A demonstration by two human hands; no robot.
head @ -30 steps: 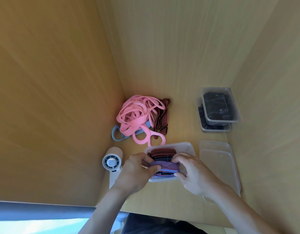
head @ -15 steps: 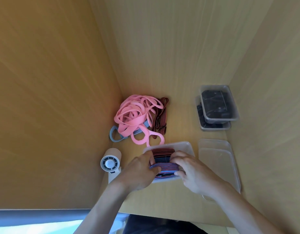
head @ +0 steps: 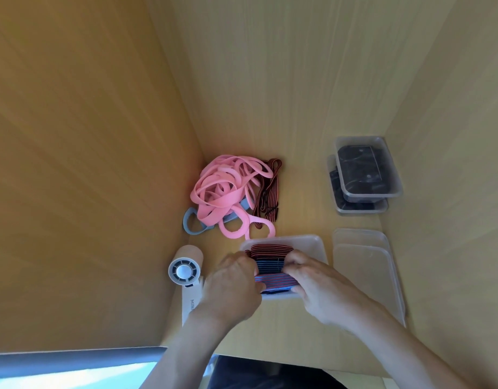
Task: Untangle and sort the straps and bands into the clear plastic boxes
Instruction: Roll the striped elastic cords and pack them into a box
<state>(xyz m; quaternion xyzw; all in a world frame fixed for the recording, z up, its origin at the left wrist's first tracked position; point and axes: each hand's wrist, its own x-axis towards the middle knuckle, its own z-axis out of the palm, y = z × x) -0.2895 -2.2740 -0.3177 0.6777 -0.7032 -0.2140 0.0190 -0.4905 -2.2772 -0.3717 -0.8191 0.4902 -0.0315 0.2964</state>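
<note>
Am lowering folded blue-red band (head: 274, 282) into clear box (head: 312, 242): second ago held above rim, now sinking in beside red-black bands (head: 270, 248), so this piece nearly sorted. My left hand (head: 233, 279) and right hand (head: 317, 287) pinching its ends, fingers curled. Long axis running left-right across box, ends pointing at side walls.

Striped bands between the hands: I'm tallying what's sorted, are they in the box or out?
In: the striped bands sit folded inside the clear box.

Head-worn camera looks steeply down, close above desk (head: 284, 327).
</note>
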